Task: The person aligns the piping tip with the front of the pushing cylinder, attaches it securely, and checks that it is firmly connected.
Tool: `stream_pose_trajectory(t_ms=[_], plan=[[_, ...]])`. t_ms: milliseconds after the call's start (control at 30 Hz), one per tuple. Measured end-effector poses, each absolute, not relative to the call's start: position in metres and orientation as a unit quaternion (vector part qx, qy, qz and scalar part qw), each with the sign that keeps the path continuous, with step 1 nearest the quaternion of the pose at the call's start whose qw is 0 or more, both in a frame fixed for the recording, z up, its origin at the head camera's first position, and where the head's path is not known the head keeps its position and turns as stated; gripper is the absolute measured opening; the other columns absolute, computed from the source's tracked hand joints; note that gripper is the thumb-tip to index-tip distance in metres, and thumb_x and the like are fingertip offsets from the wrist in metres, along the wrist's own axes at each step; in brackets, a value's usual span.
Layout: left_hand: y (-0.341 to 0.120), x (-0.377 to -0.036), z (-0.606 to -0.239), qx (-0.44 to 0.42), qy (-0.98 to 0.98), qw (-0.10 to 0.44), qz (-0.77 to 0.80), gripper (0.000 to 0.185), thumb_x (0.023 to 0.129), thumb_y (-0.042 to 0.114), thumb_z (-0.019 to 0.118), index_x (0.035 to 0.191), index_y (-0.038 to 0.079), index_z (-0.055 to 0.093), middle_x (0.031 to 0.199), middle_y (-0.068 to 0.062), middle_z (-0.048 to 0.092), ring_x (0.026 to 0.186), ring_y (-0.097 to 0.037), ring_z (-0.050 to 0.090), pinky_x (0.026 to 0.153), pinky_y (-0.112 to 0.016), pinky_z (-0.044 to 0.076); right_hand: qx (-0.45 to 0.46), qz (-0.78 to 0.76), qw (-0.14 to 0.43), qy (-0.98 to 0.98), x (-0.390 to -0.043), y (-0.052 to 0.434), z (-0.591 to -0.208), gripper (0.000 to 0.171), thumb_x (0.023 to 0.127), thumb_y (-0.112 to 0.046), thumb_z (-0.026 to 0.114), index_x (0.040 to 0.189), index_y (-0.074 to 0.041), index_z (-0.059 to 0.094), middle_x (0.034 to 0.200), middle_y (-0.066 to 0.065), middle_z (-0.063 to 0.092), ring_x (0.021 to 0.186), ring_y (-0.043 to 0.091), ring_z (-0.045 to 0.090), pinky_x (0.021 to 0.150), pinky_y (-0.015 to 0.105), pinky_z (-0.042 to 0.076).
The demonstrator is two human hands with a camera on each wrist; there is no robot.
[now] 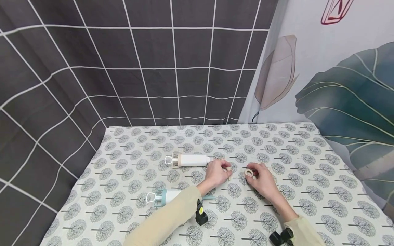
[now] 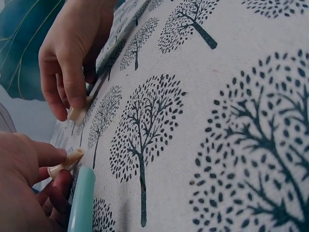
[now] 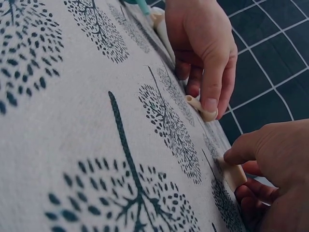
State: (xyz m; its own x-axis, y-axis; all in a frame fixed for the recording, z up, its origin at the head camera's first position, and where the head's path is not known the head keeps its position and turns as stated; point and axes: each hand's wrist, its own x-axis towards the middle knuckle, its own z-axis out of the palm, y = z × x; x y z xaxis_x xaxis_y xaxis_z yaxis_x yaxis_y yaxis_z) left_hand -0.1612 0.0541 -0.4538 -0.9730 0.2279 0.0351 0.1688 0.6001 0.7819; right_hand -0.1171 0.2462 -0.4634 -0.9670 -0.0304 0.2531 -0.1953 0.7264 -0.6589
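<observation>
My left hand (image 1: 216, 173) pinches a small cream flanged tube (image 2: 67, 163) between thumb and fingers, just over the cloth. To its right, my right hand (image 1: 262, 178) holds a cream ring (image 3: 234, 175) by its edge, standing on or just above the cloth; contact there is unclear. A gap separates the two pieces. Beyond the left wrist lies a white syringe-like plunger tube (image 1: 193, 160) with a beige collar and a white loop handle. A similar tube with a teal collar (image 1: 163, 197) lies nearer, partly covered by the left sleeve; its teal tip (image 2: 83, 198) shows beside the left hand.
Tree-patterned cloth (image 1: 129, 186) covers the table. A dark gridded curtain (image 1: 154, 82) hangs behind and at the left, and a pale leaf-printed curtain (image 1: 344, 102) hangs at the right. Black wrist cameras (image 1: 201, 217) sit on both forearms.
</observation>
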Motion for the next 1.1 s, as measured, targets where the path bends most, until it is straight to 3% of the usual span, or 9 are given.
stream_pose_trajectory(t_ms=[467,833,1100], plan=[[0.0510,-0.1621,-0.4539,0.110,0.876,0.037,0.468,0.018,0.075,0.006,0.085,0.088,0.010,0.074,0.075,0.009,0.064,0.070,-0.005,0.056,0.075,-0.025,0.047,0.067,0.351,0.119,-0.926,-0.1169,0.2442,-0.4630,0.031,0.076,0.001,0.077,0.106,0.004,0.067,0.092,0.011,0.058,0.078,0.021,0.051,0.069,0.036,0.044],[0.0480,-0.1614,-0.4501,0.080,0.853,0.061,0.512,0.019,0.072,-0.001,0.085,0.082,0.008,0.071,0.071,0.007,0.063,0.064,-0.006,0.057,0.064,-0.020,0.049,0.063,0.367,0.131,-0.919,-0.1119,0.2456,-0.4630,0.032,0.078,0.000,0.079,0.108,0.004,0.067,0.093,0.009,0.059,0.078,0.019,0.052,0.069,0.032,0.044],[0.0443,-0.1620,-0.4501,0.086,0.853,0.055,0.512,0.016,0.074,0.001,0.084,0.079,0.009,0.071,0.069,0.007,0.063,0.062,-0.006,0.056,0.064,-0.020,0.049,0.059,0.383,0.133,-0.912,-0.1086,0.2433,-0.4626,0.032,0.078,-0.001,0.080,0.107,0.003,0.067,0.091,0.008,0.058,0.077,0.018,0.052,0.066,0.027,0.046]])
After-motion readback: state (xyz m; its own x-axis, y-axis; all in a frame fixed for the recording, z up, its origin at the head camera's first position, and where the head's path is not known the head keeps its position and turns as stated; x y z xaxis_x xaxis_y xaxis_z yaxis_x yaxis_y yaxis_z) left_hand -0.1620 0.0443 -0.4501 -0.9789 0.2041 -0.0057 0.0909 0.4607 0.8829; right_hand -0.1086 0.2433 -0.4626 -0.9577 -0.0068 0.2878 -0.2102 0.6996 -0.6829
